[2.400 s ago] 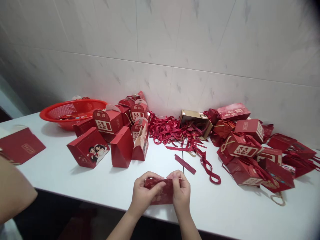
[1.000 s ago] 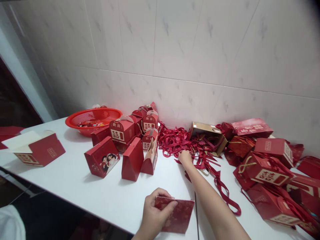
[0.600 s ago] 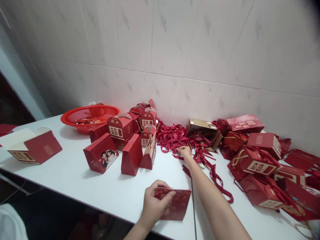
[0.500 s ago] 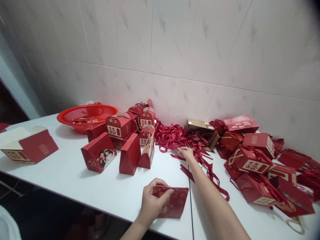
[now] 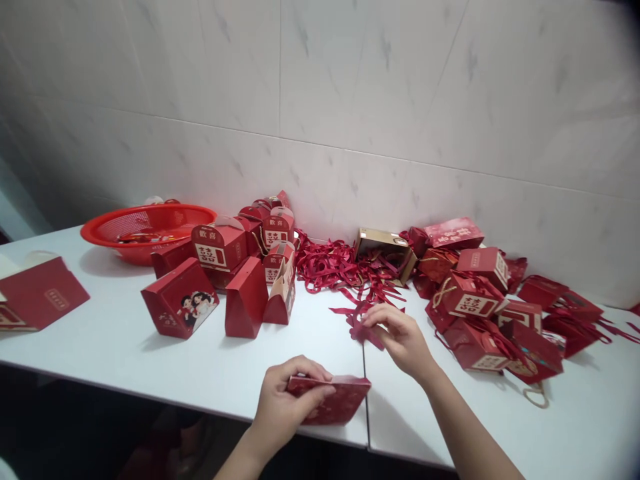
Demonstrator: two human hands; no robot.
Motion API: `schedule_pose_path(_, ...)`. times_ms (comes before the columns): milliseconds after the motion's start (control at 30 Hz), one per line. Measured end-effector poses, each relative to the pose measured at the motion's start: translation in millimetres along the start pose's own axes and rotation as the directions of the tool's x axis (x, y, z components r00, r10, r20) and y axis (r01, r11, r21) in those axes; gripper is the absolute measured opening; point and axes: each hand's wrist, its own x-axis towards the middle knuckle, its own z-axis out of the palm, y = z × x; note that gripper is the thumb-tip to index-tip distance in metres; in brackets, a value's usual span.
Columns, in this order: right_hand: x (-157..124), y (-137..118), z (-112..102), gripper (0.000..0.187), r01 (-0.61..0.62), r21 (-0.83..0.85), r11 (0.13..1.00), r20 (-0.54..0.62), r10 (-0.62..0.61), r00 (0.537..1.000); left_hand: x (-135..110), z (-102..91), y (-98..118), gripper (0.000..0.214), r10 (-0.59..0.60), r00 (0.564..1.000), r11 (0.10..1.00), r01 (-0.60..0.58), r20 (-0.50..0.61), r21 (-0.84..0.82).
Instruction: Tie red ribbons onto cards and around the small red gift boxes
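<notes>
Holding one patterned dark red box [image 5: 345, 405] at the tabletop's [image 5: 320, 353] front edge, the left hand [image 5: 287, 395] in the head view is closed on it, thumb across the near face and fingers behind. The right hand [image 5: 400, 339], behind and to the right of that box, has thumb and fingers drawn together around one dark red piece [image 5: 359, 327], too blurred to name surely. A black seam [image 5: 367, 400] crosses the tabletop between the hands.

Toward the left edge stand three wedge-shaped red boxes in a front row: one printed with a couple [image 5: 181, 299], one plain [image 5: 247, 298] and one showing a beige inside [image 5: 281, 291]. Behind them, three handled boxes [image 5: 219, 248] face forward with double-happiness panels. One red plastic colander [image 5: 149, 233] sits near the back left corner, and one red carton [image 5: 44, 293] lies at the left edge.

Along the back edge are one heap of red ribbons [image 5: 327, 265], too tangled to count, and one gold box [image 5: 384, 240]. Near the right edge is one pile of red boxes [image 5: 475, 300], overlapping too much to count, with one gold cord bow [image 5: 443, 291].
</notes>
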Motion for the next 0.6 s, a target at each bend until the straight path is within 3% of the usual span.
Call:
schedule_pose_path(100,-15,-33,-1,0.027,0.369,-0.239,0.898,0.139,-0.344,0.929,-4,-5.2,14,0.013,0.222,0.973,0.974,-0.225,0.068,0.036)
schedule_pose_path(167,-24,-47,2,0.034,0.46,-0.25,0.852,0.174,-0.427,0.887,-5,-8.6,22,0.014,0.404,0.903,0.905,-0.418,0.147,0.078)
schedule_pose_path(267,-35,-56,10,0.034,0.439,-0.133,0.889,0.17,-0.415,0.894,-6,-12.3,31,0.013,0.561,0.784,0.79,-0.603,0.267,0.111)
schedule_pose_path(333,-41,-56,17,0.033,0.367,-0.015,0.93,0.151,-0.361,0.92,-7,-12.8,34,0.011,0.582,0.751,0.765,-0.636,0.31,0.104)
schedule_pose_path(467,-48,-47,28,0.035,0.255,0.154,0.955,0.163,-0.279,0.946,-10,-9.0,33,0.013,0.567,0.765,0.789,-0.611,0.305,0.062)
schedule_pose_path(600,-51,-40,35,0.036,0.248,0.206,0.947,0.138,-0.279,0.95,-14,-3.6,30,0.02,0.546,0.787,0.818,-0.575,0.288,0.019)
